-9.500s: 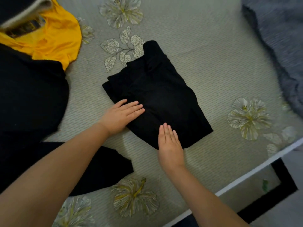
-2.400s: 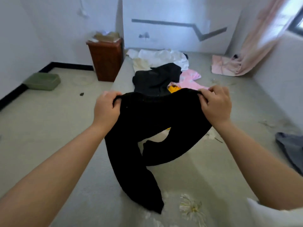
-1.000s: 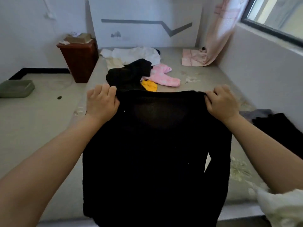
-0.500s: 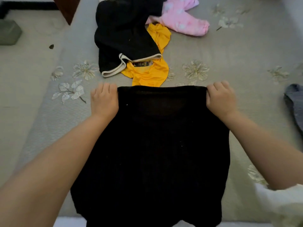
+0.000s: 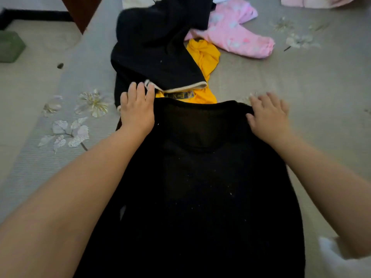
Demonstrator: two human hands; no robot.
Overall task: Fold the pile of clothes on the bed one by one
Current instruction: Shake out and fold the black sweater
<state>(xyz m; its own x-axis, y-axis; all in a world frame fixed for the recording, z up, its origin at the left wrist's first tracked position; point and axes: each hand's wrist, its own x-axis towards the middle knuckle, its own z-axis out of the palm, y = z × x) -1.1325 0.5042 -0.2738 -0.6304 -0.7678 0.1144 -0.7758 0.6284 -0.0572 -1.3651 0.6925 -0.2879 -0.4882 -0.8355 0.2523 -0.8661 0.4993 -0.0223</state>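
Head view looks down on a black garment (image 5: 200, 187) spread flat over the bed (image 5: 301, 87), filling the centre and lower part of the frame, its top edge running across the middle. The left hand (image 5: 137, 111) lies open with fingers spread on the upper left corner of it, the right hand (image 5: 268, 115) open and flat on the upper right corner, gripping nothing. Above them in the upper centre sits the pile: another black piece (image 5: 154, 47), a yellow shirt (image 5: 202, 57) and a pink garment (image 5: 234, 37) at upper right
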